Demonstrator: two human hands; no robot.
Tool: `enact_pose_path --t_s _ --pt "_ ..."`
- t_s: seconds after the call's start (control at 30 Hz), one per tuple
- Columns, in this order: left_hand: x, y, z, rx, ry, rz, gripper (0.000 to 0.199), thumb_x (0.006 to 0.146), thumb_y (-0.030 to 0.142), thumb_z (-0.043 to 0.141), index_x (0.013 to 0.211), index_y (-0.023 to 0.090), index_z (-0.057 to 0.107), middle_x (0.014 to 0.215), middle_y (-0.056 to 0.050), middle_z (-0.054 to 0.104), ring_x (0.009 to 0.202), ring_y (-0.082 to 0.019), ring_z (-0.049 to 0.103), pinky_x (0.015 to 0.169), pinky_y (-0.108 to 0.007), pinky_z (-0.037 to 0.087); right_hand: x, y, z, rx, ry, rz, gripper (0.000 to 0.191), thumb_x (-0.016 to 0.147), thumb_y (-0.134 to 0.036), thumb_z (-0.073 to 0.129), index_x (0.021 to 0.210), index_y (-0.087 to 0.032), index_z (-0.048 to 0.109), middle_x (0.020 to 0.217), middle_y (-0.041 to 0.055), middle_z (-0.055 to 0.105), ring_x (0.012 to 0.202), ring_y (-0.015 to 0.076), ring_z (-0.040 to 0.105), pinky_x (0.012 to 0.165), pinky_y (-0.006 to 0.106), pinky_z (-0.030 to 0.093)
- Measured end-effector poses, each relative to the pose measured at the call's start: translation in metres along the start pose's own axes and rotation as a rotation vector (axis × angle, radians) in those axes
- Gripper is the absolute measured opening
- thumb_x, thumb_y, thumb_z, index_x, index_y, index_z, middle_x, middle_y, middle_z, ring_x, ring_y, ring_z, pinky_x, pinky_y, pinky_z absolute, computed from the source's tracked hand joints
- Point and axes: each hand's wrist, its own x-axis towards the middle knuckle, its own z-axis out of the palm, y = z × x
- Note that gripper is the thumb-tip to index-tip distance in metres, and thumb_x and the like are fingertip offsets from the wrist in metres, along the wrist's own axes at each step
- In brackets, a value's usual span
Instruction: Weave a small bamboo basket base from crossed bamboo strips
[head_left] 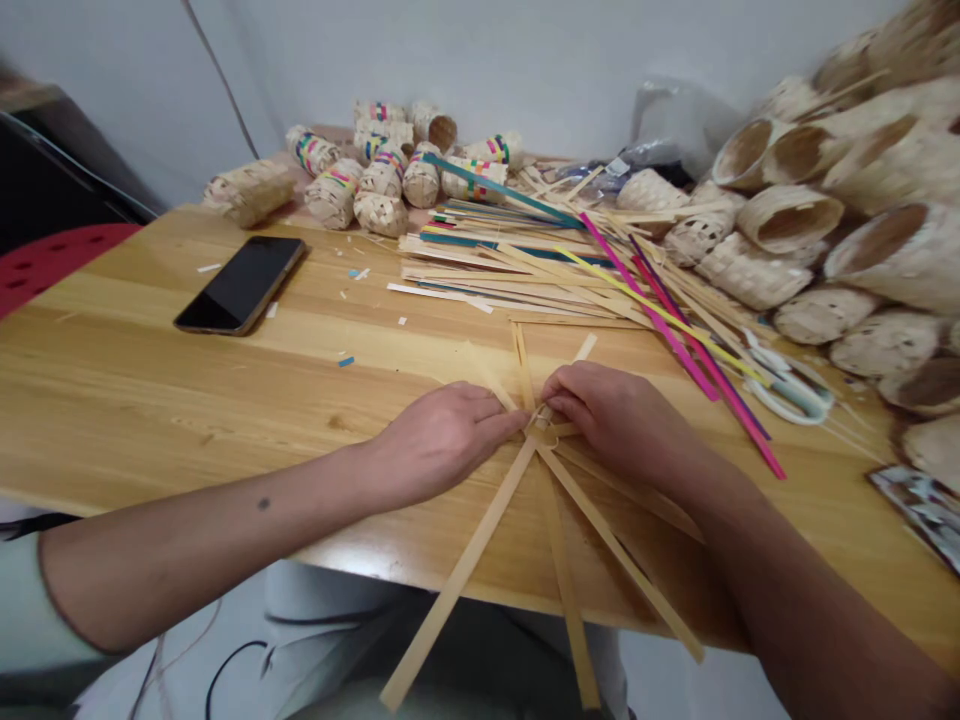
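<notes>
Pale flat strips (469, 570) cross at one centre and fan out like a star, several of them reaching over the table's front edge. My left hand (442, 435) lies at the left of the crossing, its fingers together and pressing on the strips. At the right of the crossing, my right hand (611, 410) is closed, with thumb and forefinger pinching a thin strip (541, 415) that loops around the centre. The fingertips of both hands nearly meet there. The palm sides of both hands are hidden.
Behind the hands lie loose pale and coloured strips (517, 275) on the wooden table (187, 400). A phone (241, 284) is at the left. White-handled scissors (791, 395) lie at the right, before piled woven tubes (787, 218). Smaller decorated tubes (334, 192) stand at the back.
</notes>
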Motion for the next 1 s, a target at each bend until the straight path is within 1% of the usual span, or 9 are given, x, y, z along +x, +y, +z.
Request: enact_pose_path --t_s 0.17,0.27,0.4,0.5,0.67,0.73,0.83,0.93,1.0 --pt "-0.0007 0.0017 -0.0002 0.018 -0.010 -0.045 0.026 0.099 0.021 0.038 0.105 0.012 0.062 0.078 -0.005 0.064 0.076 -0.016 0.060 0.071 -0.029 0.049 -0.0009 -0.0040 0.0036 -0.101 0.018 0.004 0.017 0.092 -0.017 0.045 0.083 -0.020 0.059 0.081 0.0032 0.065 0.072 0.0163 0.056 0.063 0.027 0.033" --pt "-0.0004 0.0018 -0.0015 0.024 -0.020 -0.030 0.025 0.098 0.019 0.040 0.104 0.013 0.063 0.078 -0.004 0.064 0.076 -0.016 0.060 0.070 -0.029 0.048 -0.0011 -0.0052 0.0050 -0.121 0.027 0.007 0.017 0.092 -0.016 0.044 0.080 -0.020 0.056 0.078 0.0027 0.064 0.069 0.0160 0.054 0.062 0.027 0.032" --pt "0.0005 0.0008 -0.0030 0.011 -0.054 -0.001 0.024 0.097 0.018 0.041 0.105 0.014 0.063 0.082 -0.004 0.065 0.079 -0.016 0.060 0.073 -0.028 0.048 -0.0004 -0.0054 0.0056 -0.133 0.028 0.007 0.017 0.092 -0.015 0.043 0.079 -0.020 0.055 0.078 0.0030 0.062 0.069 0.0162 0.053 0.062 0.028 0.031" --pt "0.0015 0.0000 -0.0038 -0.019 -0.042 0.000 0.024 0.097 0.018 0.040 0.102 0.014 0.063 0.084 -0.004 0.066 0.081 -0.016 0.061 0.075 -0.028 0.048 0.0001 -0.0055 0.0054 -0.135 0.016 0.024 0.016 0.091 -0.016 0.044 0.080 -0.020 0.054 0.080 0.0034 0.063 0.070 0.0166 0.053 0.062 0.028 0.031" --pt "0.0028 -0.0009 -0.0053 -0.093 -0.023 -0.001 0.023 0.096 0.016 0.042 0.096 0.013 0.065 0.082 -0.005 0.066 0.080 -0.016 0.061 0.074 -0.028 0.049 0.0006 -0.0062 0.0043 -0.121 0.013 0.035 0.015 0.091 -0.016 0.044 0.080 -0.020 0.054 0.080 0.0034 0.063 0.071 0.0164 0.053 0.063 0.028 0.032" --pt "0.0024 -0.0011 -0.0052 -0.114 -0.020 -0.015 0.024 0.096 0.016 0.042 0.098 0.013 0.065 0.082 -0.005 0.066 0.080 -0.016 0.061 0.075 -0.028 0.049 0.0007 -0.0062 0.0039 -0.116 0.012 0.039 0.014 0.091 -0.016 0.045 0.081 -0.020 0.054 0.080 0.0033 0.063 0.071 0.0163 0.053 0.064 0.027 0.032" --pt "0.0007 -0.0016 -0.0041 -0.116 -0.010 -0.028 0.025 0.096 0.017 0.041 0.109 0.013 0.063 0.082 -0.004 0.066 0.078 -0.016 0.060 0.073 -0.028 0.049 0.0006 -0.0060 0.0036 -0.108 0.014 0.038 0.014 0.091 -0.016 0.046 0.081 -0.019 0.055 0.080 0.0029 0.063 0.071 0.0159 0.053 0.063 0.027 0.031" --pt "-0.0006 -0.0024 -0.0026 -0.078 -0.027 0.010 0.030 0.095 0.014 0.042 0.121 0.015 0.058 0.083 -0.004 0.065 0.076 -0.016 0.059 0.070 -0.029 0.047 0.0005 -0.0060 0.0040 -0.101 0.024 0.033 0.014 0.091 -0.016 0.046 0.081 -0.020 0.055 0.079 0.0021 0.062 0.071 0.0157 0.053 0.063 0.027 0.031" --pt "-0.0008 -0.0026 -0.0020 -0.043 -0.043 0.037 0.033 0.095 0.015 0.042 0.125 0.016 0.056 0.081 -0.003 0.064 0.076 -0.016 0.058 0.069 -0.029 0.046 0.0006 -0.0063 0.0046 -0.105 0.031 0.033 0.014 0.090 -0.015 0.048 0.080 -0.020 0.055 0.078 0.0016 0.062 0.070 0.0156 0.052 0.063 0.027 0.031"
